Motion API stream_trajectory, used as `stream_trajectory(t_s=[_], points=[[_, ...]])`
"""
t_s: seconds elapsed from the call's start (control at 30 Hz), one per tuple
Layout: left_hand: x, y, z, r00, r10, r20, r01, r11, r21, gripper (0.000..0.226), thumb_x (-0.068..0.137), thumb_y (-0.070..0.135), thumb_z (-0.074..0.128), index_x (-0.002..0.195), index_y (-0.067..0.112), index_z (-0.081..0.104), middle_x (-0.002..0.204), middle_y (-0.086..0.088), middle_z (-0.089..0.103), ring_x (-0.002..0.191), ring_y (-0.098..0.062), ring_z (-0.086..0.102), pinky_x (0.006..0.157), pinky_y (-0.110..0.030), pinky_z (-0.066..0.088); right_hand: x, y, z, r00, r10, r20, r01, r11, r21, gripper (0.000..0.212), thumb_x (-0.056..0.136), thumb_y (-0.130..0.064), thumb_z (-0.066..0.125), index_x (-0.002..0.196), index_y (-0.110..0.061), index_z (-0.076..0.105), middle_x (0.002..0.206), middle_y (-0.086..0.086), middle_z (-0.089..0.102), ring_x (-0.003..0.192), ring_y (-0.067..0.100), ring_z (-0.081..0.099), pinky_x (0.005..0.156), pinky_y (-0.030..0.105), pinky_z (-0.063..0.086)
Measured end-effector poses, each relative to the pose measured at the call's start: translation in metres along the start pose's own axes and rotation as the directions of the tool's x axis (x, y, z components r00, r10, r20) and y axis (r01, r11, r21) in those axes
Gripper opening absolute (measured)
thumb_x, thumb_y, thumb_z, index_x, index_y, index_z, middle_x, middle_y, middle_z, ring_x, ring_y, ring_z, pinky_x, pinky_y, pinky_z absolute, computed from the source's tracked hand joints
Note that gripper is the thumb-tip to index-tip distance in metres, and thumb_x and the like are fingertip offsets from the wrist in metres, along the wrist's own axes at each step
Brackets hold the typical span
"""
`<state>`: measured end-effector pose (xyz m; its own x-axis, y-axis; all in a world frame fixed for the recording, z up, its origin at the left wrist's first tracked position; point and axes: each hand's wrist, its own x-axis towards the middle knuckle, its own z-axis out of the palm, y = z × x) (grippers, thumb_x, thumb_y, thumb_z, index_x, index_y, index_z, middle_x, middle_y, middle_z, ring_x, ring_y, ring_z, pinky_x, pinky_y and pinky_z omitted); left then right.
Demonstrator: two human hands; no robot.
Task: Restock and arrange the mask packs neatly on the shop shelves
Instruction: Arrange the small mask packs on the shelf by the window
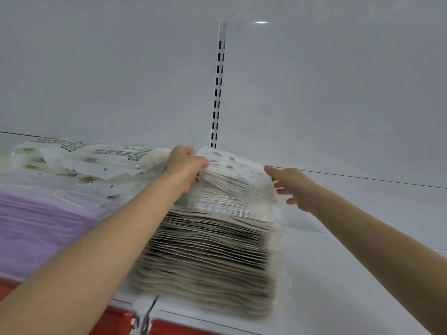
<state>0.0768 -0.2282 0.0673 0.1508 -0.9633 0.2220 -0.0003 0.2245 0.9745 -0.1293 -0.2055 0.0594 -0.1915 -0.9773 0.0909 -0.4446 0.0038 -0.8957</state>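
Observation:
A tall stack of flat mask packs [212,257] stands on the white shelf [350,274], seen edge-on. On top of it lies a plastic-wrapped bundle of white packs [232,187]. My left hand [186,169] grips the bundle's upper left corner, fingers curled over its edge. My right hand [294,187] is at the bundle's right edge with fingers spread and straight, the fingertips at or just off the wrapping.
Left of the stack lie purple mask packs [41,221] and, behind them, white packs with green print [82,155]. A slotted upright [219,85] runs up the white back wall. The shelf has a red front strip [183,322]. Bare shelf stretches to the right.

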Motion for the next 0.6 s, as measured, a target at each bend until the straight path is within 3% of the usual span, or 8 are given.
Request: stream_trajectory(t_s=[0.07,0.1,0.17,0.27,0.37,0.43,0.5,0.6], points=[[0.001,0.001,0.0,0.998,0.04,-0.044,-0.04,0.999,-0.004,0.045,0.081,-0.005,0.06,0.122,0.008,0.049,0.116,-0.009,0.05,0.079,-0.021,0.054,0.076,-0.037,0.049,-0.002,0.0,0.002,1.0,-0.013,-0.024,0.013,1.0,-0.013,0.041,0.093,-0.041,0.049,0.111,-0.006,0.06,0.119,0.009,0.052,0.116,0.025,0.046,0.088,0.035,0.031],[-0.001,0.002,0.001,0.996,0.068,-0.056,-0.069,0.998,-0.01,0.052,0.08,-0.006,0.06,0.127,0.009,0.046,0.117,-0.007,0.048,0.084,-0.023,0.055,0.082,-0.04,0.051,-0.003,0.0,0.003,0.999,-0.017,-0.035,0.017,1.0,-0.011,0.041,0.093,-0.041,0.048,0.11,-0.006,0.061,0.12,0.009,0.052,0.116,0.024,0.046,0.089,0.034,0.031],[-0.005,0.006,0.001,0.991,0.116,-0.073,-0.12,0.992,-0.049,0.051,0.079,-0.008,0.058,0.124,0.011,0.046,0.114,-0.007,0.047,0.093,-0.027,0.057,0.085,-0.045,0.054,-0.006,-0.001,0.003,0.997,-0.043,-0.056,0.044,0.999,0.008,0.041,0.094,-0.04,0.047,0.11,-0.006,0.062,0.129,0.008,0.052,0.117,0.022,0.045,0.092,0.033,0.031],[-0.012,0.015,-0.002,0.983,0.171,-0.068,-0.179,0.973,-0.148,0.045,0.079,-0.012,0.055,0.114,0.016,0.045,0.103,-0.005,0.049,0.091,-0.026,0.058,0.072,-0.038,0.055,-0.012,-0.005,0.002,0.991,-0.079,-0.112,0.088,0.993,0.073,0.044,0.095,-0.04,0.045,0.115,-0.004,0.06,0.137,0.007,0.048,0.127,0.024,0.04,0.092,0.027,0.027],[-0.022,0.023,-0.004,0.977,0.201,-0.069,-0.211,0.948,-0.237,0.043,0.079,-0.011,0.055,0.108,0.018,0.043,0.089,0.001,0.048,0.089,-0.025,0.058,0.076,-0.039,0.055,-0.021,-0.01,-0.001,0.977,-0.104,-0.188,0.129,0.984,0.123,0.061,0.093,-0.046,0.046,0.127,0.004,0.049,0.143,0.02,0.038,0.133,0.035,0.033,0.11,0.041,0.026],[-0.03,0.029,-0.002,0.977,0.207,-0.055,-0.214,0.93,-0.299,0.042,0.079,-0.011,0.055,0.108,0.018,0.043,0.089,0.002,0.049,0.089,-0.025,0.058,0.078,-0.041,0.055,-0.027,-0.01,-0.005,0.968,-0.102,-0.227,0.138,0.98,0.147,0.071,0.09,-0.052,0.049,0.129,0.006,0.043,0.142,0.022,0.037,0.131,0.038,0.034,0.111,0.048,0.025],[-0.037,0.033,0.003,0.981,0.195,-0.015,-0.186,0.909,-0.373,0.042,0.079,-0.011,0.055,0.108,0.018,0.044,0.094,-0.003,0.053,0.089,-0.025,0.06,0.073,-0.038,0.055,-0.035,-0.01,-0.01,0.967,-0.076,-0.242,0.133,0.964,0.23,0.076,0.08,-0.063,0.054,0.124,0.0,0.05,0.137,0.021,0.045,0.126,0.038,0.042,0.11,0.048,0.031],[-0.05,0.038,0.015,0.984,0.162,0.074,-0.108,0.874,-0.474,0.043,0.079,-0.011,0.055,0.108,0.019,0.045,0.11,-0.011,0.055,0.093,-0.027,0.064,0.068,-0.033,0.058,-0.053,0.0,-0.027,0.99,0.005,-0.141,0.052,0.915,0.4,0.095,0.049,-0.08,0.063,0.125,-0.023,0.053,0.132,0.002,0.055,0.119,0.025,0.052,0.1,0.039,0.039]])
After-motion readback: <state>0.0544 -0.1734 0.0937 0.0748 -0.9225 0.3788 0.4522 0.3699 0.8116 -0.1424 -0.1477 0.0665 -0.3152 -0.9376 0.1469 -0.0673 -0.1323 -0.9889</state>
